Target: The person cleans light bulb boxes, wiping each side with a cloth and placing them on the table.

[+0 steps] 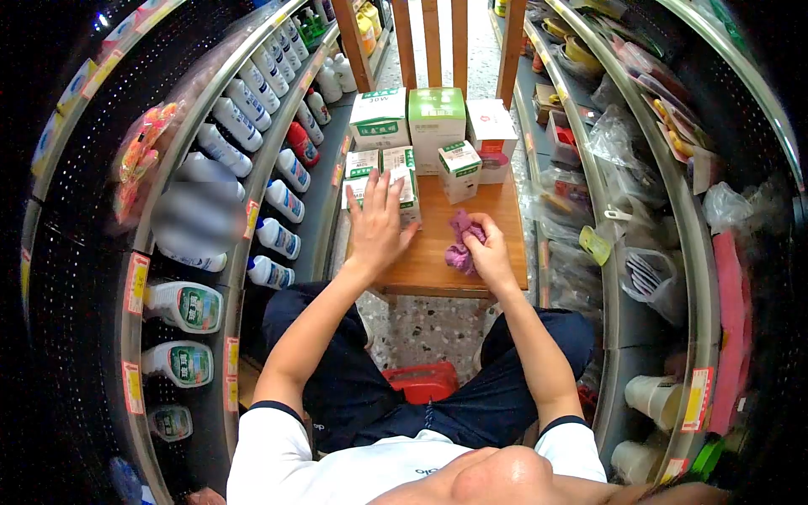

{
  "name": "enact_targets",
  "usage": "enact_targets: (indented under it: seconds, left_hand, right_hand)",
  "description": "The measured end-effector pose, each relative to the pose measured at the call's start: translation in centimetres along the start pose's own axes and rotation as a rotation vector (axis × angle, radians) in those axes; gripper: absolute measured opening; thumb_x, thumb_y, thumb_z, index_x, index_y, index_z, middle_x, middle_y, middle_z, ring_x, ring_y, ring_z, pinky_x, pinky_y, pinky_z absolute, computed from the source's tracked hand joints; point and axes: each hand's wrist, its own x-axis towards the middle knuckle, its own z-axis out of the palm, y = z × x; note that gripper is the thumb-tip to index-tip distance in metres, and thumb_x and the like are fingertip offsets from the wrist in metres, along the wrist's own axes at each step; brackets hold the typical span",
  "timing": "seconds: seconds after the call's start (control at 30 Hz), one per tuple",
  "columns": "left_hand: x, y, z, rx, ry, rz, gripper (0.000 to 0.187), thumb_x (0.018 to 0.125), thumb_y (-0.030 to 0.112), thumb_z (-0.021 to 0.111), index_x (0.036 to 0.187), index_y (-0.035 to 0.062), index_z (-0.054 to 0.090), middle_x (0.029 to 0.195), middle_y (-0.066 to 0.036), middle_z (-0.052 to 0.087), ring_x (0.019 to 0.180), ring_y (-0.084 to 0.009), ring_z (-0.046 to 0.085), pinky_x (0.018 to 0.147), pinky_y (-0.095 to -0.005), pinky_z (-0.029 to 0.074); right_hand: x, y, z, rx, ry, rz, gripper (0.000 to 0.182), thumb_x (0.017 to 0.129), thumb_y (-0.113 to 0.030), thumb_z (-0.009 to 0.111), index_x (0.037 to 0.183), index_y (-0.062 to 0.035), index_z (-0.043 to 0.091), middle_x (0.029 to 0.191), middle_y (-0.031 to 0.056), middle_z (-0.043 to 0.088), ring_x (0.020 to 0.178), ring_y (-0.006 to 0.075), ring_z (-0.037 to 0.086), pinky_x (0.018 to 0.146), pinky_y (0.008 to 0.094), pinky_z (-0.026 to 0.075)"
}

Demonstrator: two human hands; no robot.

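Note:
My left hand (379, 220) has its fingers spread over a cluster of small white-and-green boxes (399, 160) at the left of a wooden chair seat (433, 252). Its fingertips lie against the front boxes, and it covers part of them. A crumpled purple cloth (459, 257) is pinched in my right hand (492, 255), above the right front of the seat. Between the hands and farther back stands a single small white-and-green box (459, 172). Behind it are a large white-and-green box (379, 118), a green-topped box (437, 126) and a white box with red print (492, 139).
Wooden chair slats (431, 50) rise behind the boxes. On the left, shelves hold white bottles (237, 124) and spray bottles (187, 307). Right shelves carry bagged goods (619, 139) and pale cups (652, 400). A red plastic object (425, 381) sits below, between my legs.

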Motion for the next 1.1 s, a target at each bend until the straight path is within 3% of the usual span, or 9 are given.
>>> enact_targets:
  seconds: [0.13,0.17,0.3,0.43,0.53,0.83,0.93,1.03,1.1]
  left_hand:
    - [4.2,1.9,0.4,-0.110,0.027,0.116,0.083,0.073,0.023,0.082,0.141,-0.0002,0.040,0.141,-0.023,0.045,0.142,-0.0383,0.033,0.117,-0.0554,0.025]
    - [5.5,2.5,0.7,-0.128,-0.004,0.126,0.083,0.074,0.021,0.081,0.141,-0.0034,0.037,0.138,-0.026,0.045,0.138,-0.0414,0.036,0.115,-0.0472,0.032]
    - [9.5,4.1,3.5,-0.228,-0.108,0.074,0.086,0.072,0.017,0.082,0.140,-0.0062,0.035,0.131,-0.027,0.049,0.128,-0.0444,0.044,0.110,-0.0449,0.038]
    - [11.8,4.5,5.0,-0.251,-0.299,-0.151,0.091,0.068,0.019,0.086,0.140,-0.0052,0.035,0.125,-0.027,0.055,0.121,-0.0445,0.050,0.105,-0.0471,0.043]
    - [11.9,4.5,5.5,-0.289,-0.378,-0.255,0.082,0.071,0.013,0.081,0.137,-0.0053,0.037,0.125,-0.028,0.054,0.120,-0.0437,0.050,0.103,-0.0465,0.044]
    - [4.3,6.4,1.1,-0.648,-0.156,-0.118,0.084,0.068,0.004,0.074,0.140,-0.0017,0.033,0.118,-0.028,0.054,0.113,-0.0457,0.054,0.098,-0.0471,0.046]
    - [1.1,6.6,-1.4,-0.691,-0.209,-0.201,0.093,0.068,0.011,0.081,0.146,0.0027,0.031,0.121,-0.023,0.056,0.118,-0.0379,0.055,0.101,-0.0427,0.045]
    - [-1.0,6.4,-1.8,-0.701,-0.138,-0.196,0.098,0.067,0.012,0.082,0.150,0.0052,0.028,0.120,-0.022,0.057,0.116,-0.0377,0.057,0.100,-0.0431,0.046]
    - [-1.8,6.2,-1.8,-0.773,-0.133,-0.226,0.100,0.068,0.009,0.080,0.151,0.0054,0.025,0.120,-0.023,0.056,0.117,-0.0387,0.055,0.101,-0.0443,0.046]
  right_hand:
    - [0.8,0.3,-1.8,0.109,0.059,0.014,0.029,0.088,-0.003,0.060,0.116,0.0006,0.059,0.101,0.0061,0.065,0.092,0.0153,0.062,0.084,0.0302,0.050]
    - [0.9,0.4,-2.1,0.113,0.102,0.003,0.027,0.089,-0.002,0.060,0.116,0.0009,0.059,0.101,0.0058,0.065,0.092,0.0148,0.062,0.084,0.0298,0.051]
    - [1.1,-0.9,-4.0,0.103,0.152,0.000,0.025,0.091,-0.002,0.060,0.116,0.0005,0.060,0.102,0.0048,0.066,0.092,0.0138,0.062,0.084,0.0296,0.051]
    - [1.3,-1.2,-5.4,0.123,0.208,-0.024,0.024,0.091,-0.002,0.060,0.115,0.0011,0.060,0.102,0.0050,0.066,0.092,0.0138,0.063,0.084,0.0295,0.052]
    - [1.1,-1.9,-6.0,0.154,0.229,-0.029,0.023,0.091,-0.001,0.060,0.114,0.0013,0.060,0.101,0.0050,0.066,0.092,0.0131,0.062,0.083,0.0287,0.052]
    - [0.4,-4.1,-6.6,0.143,0.268,-0.108,0.021,0.093,-0.001,0.058,0.113,0.0001,0.064,0.103,0.0030,0.066,0.089,0.0103,0.062,0.079,0.0258,0.053]
    - [-0.5,-5.2,-6.3,0.037,0.200,-0.177,0.021,0.091,-0.001,0.060,0.111,-0.0016,0.066,0.108,0.0048,0.066,0.095,0.0137,0.062,0.081,0.0278,0.052]
    - [-1.1,-7.1,-4.9,-0.260,0.091,-0.540,0.022,0.087,0.001,0.063,0.108,-0.0033,0.068,0.111,0.0086,0.065,0.099,0.0219,0.063,0.084,0.0327,0.052]
    - [-2.2,-9.2,-3.2,-0.374,0.004,-0.601,0.023,0.084,0.001,0.065,0.106,-0.0043,0.069,0.110,0.0111,0.064,0.100,0.0278,0.063,0.085,0.0366,0.052]
